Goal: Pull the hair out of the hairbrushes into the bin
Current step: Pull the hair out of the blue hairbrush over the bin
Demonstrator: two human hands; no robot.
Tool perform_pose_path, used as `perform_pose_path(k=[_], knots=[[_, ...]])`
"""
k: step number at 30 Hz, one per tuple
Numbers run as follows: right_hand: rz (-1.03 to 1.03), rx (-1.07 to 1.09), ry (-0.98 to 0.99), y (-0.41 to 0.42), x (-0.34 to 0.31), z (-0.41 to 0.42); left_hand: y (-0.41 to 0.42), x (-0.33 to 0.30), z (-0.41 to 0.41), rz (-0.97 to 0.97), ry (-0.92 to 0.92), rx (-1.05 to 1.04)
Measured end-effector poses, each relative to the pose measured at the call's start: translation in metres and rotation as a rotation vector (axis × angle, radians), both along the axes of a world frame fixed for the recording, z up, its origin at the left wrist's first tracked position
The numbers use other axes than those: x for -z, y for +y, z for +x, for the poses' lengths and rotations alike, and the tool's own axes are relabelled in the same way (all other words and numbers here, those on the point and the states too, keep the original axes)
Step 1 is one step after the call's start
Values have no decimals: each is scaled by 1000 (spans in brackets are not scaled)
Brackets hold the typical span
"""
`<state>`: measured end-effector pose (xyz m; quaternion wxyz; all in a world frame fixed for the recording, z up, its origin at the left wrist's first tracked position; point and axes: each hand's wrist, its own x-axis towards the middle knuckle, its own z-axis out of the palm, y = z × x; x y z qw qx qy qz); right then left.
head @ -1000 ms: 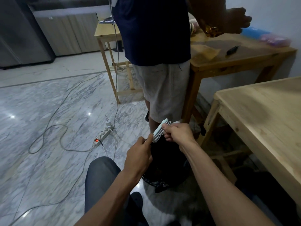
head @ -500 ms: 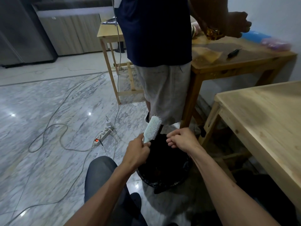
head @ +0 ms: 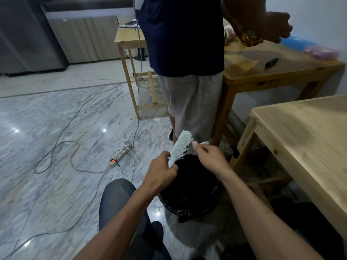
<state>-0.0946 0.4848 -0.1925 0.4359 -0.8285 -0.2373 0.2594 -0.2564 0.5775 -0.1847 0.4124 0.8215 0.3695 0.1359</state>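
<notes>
A pale mint hairbrush (head: 182, 146) stands nearly upright over the bin, bristles facing right. My left hand (head: 161, 171) is shut on its handle. My right hand (head: 210, 156) hovers just right of the bristles above the bin, fingers loosely curled, thumb close to the bristle tips; I cannot tell whether it pinches any hair. The bin (head: 189, 186) is lined with a black bag and sits on the floor between my knee and the table. Its inside is dark.
A person in a dark shirt and grey shorts (head: 189, 87) stands right behind the bin. A wooden table (head: 304, 139) is at my right, another (head: 272, 70) behind it. A power strip (head: 120, 155) and cables lie on the marble floor at left.
My left hand has turned the brush up from lying sideways to standing upright, bristles toward me. My right hand let go of the brush head and now hangs beside the bristles.
</notes>
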Motion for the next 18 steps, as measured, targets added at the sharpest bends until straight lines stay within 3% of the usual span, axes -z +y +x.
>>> perform_pose_path(k=[2,4,8,18], knots=[[176,-14,351,5,-6,-2,-1,0,0,42,8,25],[323,11,499,10,-7,-3,-2,1,1,39,22,68],[434,202,471,15,-15,1,3,5,2,77,119,135],[484,219,404,12,-38,4,2,-3,5,239,90,157]])
